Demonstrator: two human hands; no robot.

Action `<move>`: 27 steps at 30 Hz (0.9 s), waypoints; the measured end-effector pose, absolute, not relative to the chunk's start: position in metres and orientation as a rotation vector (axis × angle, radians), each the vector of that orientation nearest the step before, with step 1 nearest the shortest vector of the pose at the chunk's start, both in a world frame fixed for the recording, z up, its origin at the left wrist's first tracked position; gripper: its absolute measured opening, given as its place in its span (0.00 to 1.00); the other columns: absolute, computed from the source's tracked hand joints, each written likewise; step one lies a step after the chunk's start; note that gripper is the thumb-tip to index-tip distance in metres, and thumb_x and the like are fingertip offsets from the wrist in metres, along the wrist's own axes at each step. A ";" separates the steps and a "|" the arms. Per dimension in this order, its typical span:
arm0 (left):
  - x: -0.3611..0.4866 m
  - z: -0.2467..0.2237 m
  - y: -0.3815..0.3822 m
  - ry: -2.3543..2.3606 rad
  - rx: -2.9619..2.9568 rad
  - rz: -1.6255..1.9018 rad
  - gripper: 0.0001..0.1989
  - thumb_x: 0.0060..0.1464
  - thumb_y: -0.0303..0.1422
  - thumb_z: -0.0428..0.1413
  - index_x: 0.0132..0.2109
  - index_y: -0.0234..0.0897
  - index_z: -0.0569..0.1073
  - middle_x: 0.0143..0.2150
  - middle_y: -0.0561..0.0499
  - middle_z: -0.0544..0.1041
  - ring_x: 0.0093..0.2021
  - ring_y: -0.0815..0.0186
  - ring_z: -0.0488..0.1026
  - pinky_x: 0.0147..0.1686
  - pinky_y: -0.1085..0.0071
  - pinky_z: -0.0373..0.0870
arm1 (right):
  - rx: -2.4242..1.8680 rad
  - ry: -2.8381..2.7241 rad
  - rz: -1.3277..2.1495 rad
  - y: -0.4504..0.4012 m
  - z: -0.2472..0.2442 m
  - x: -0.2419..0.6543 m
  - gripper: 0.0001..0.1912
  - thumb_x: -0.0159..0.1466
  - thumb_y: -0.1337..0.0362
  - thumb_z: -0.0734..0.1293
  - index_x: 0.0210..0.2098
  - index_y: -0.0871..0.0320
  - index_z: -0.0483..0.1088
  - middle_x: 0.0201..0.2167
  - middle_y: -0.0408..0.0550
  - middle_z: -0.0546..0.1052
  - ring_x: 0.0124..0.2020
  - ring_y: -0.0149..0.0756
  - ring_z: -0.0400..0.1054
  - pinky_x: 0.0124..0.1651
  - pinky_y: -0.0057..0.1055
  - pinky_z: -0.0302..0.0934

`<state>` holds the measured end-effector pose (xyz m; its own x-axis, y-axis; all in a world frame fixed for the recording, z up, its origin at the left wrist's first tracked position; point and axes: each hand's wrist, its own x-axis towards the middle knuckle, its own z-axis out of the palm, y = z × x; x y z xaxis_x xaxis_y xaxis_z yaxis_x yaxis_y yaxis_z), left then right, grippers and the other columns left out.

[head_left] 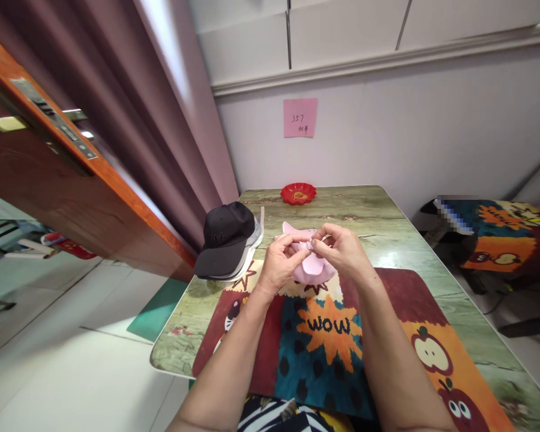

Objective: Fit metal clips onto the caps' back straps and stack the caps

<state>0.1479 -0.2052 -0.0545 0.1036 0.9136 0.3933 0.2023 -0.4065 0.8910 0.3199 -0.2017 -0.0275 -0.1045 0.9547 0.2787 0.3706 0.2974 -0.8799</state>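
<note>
A pink cap (314,273) rests on the printed mat (292,354), its brim pointing away from me. Over the cap's strap, my left hand (281,258) pinches from the left with thumb and index finger. Opposite it, my right hand (339,249) pinches the strap from the right, and the fingertips of both hands nearly meet. My fingers partly hide the strap's fastening. Left of my hands, a black cap (227,231) tops a stack with lighter caps (252,252) under it.
The wood-patterned table (364,207) carries a red scalloped dish (298,193) at its far side. A pink paper note (300,118) is stuck on the wall behind. To the left stand a curtain (162,150) and a wooden door (85,180). Another patterned mat (504,234) appears at right.
</note>
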 end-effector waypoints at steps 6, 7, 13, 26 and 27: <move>0.150 -0.054 -0.206 1.115 1.729 1.371 0.10 0.53 0.34 0.64 0.42 0.38 0.82 0.40 0.48 0.80 0.36 0.67 0.72 0.34 0.73 0.67 | -1.210 -1.722 0.773 -0.201 -0.027 0.320 0.04 0.57 0.65 0.66 0.26 0.56 0.71 0.21 0.42 0.75 0.22 0.32 0.68 0.27 0.27 0.57; 0.150 -0.054 -0.206 1.117 1.738 1.374 0.09 0.53 0.34 0.64 0.42 0.38 0.82 0.39 0.48 0.79 0.36 0.67 0.72 0.34 0.73 0.67 | -1.212 -1.722 0.777 -0.201 -0.027 0.320 0.04 0.57 0.65 0.66 0.26 0.56 0.71 0.21 0.41 0.74 0.22 0.32 0.67 0.26 0.27 0.57; 0.146 -0.056 -0.206 1.125 1.811 1.356 0.10 0.54 0.35 0.64 0.45 0.39 0.82 0.40 0.49 0.78 0.37 0.67 0.71 0.35 0.73 0.67 | -1.176 -1.676 0.898 -0.201 -0.029 0.324 0.06 0.58 0.61 0.68 0.27 0.57 0.72 0.21 0.43 0.75 0.24 0.33 0.69 0.27 0.27 0.60; 0.145 -0.056 -0.208 1.157 1.787 1.388 0.10 0.53 0.33 0.65 0.44 0.39 0.82 0.40 0.50 0.75 0.32 0.71 0.69 0.32 0.74 0.67 | -1.012 -1.628 1.080 -0.197 -0.036 0.328 0.12 0.59 0.55 0.72 0.35 0.59 0.75 0.31 0.47 0.79 0.30 0.35 0.74 0.33 0.29 0.67; 0.145 -0.056 -0.208 1.157 1.785 1.391 0.10 0.53 0.33 0.65 0.44 0.39 0.82 0.40 0.50 0.75 0.32 0.71 0.69 0.32 0.74 0.67 | -1.006 -1.643 1.087 -0.197 -0.035 0.330 0.13 0.59 0.55 0.73 0.36 0.59 0.75 0.32 0.48 0.80 0.30 0.35 0.74 0.32 0.28 0.66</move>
<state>0.1452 -0.2077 -0.0563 0.0754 0.8926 0.4445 0.2744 -0.4471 0.8513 0.3301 -0.1974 -0.0348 -0.2677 0.9336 0.2380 0.1459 0.2834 -0.9478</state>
